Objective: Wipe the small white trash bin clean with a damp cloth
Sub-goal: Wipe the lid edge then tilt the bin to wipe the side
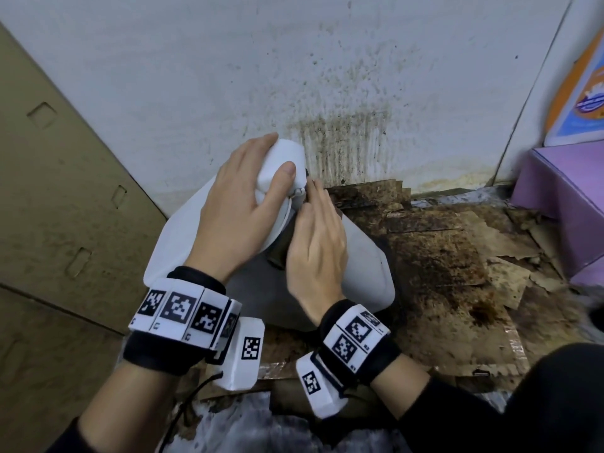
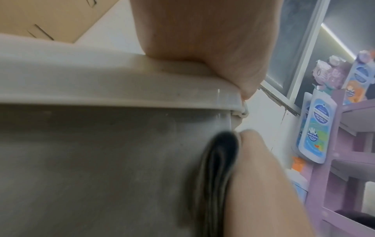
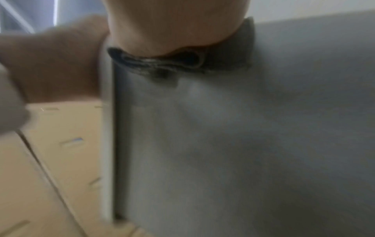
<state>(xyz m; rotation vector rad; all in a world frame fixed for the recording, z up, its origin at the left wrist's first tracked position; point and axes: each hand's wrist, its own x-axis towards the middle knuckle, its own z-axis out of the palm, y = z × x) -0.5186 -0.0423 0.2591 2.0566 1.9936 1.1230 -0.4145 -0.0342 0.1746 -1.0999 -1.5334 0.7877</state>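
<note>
Only partly legible: blue-and-white pouches (image 2: 313, 131) on the purple shelf (image 2: 345, 160) right of the trash bin (image 1: 366, 256) (print too small to read). Bin lies tipped on stained cardboard (image 1: 441, 256) against the wall; contents hidden. Left hand (image 1: 242, 204) grips its lid; right hand (image 1: 315, 243) presses a dark cloth (image 2: 215, 176) flat on its side.

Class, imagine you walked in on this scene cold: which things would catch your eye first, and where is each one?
First, the two hands at centre: the left hand grips the top corner of the white trash bin, while the right hand presses a dark cloth against its side. Next, the brown streaked stain on the white wall just behind the bin, and the grimy, torn cardboard on the floor to the right.
</note>
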